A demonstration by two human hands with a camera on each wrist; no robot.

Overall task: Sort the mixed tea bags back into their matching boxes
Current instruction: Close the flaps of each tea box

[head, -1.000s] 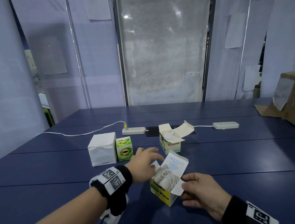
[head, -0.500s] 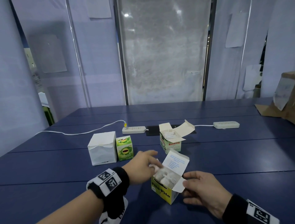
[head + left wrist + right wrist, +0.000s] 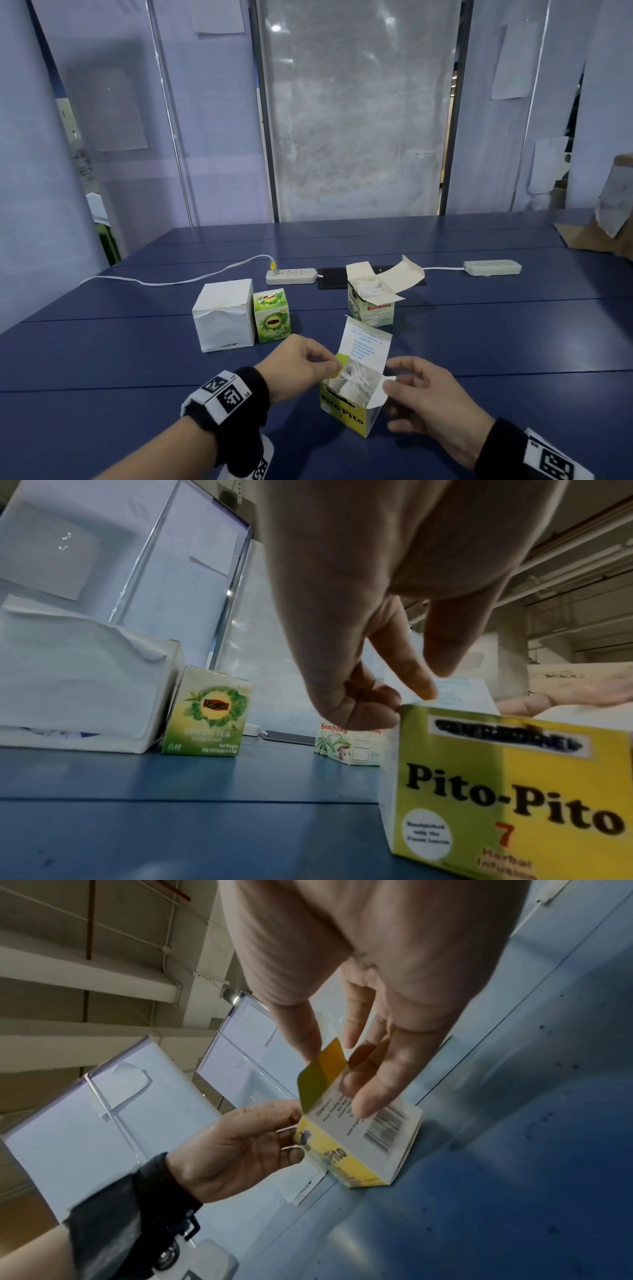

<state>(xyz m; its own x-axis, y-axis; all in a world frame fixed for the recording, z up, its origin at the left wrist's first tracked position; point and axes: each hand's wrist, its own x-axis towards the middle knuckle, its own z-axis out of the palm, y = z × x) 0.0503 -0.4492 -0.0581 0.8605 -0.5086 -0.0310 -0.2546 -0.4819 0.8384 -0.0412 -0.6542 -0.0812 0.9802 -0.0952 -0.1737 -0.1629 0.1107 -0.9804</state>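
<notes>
The left hand (image 3: 298, 366) is pinching the yellow Pito-Pito box's (image 3: 346, 409) side flap (image 3: 342, 360) clear while the right hand's (image 3: 423, 399) relaxed fingers are steadying it on the counter (image 3: 479, 335), exposing its tea bags (image 3: 354, 378).

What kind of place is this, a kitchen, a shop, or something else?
Probably a partitioned workroom or recording setup, not a kitchen: a bare blue table ringed by pale partition panels with taped-on paper sheets, and two power strips lying beyond the tea boxes.
</notes>
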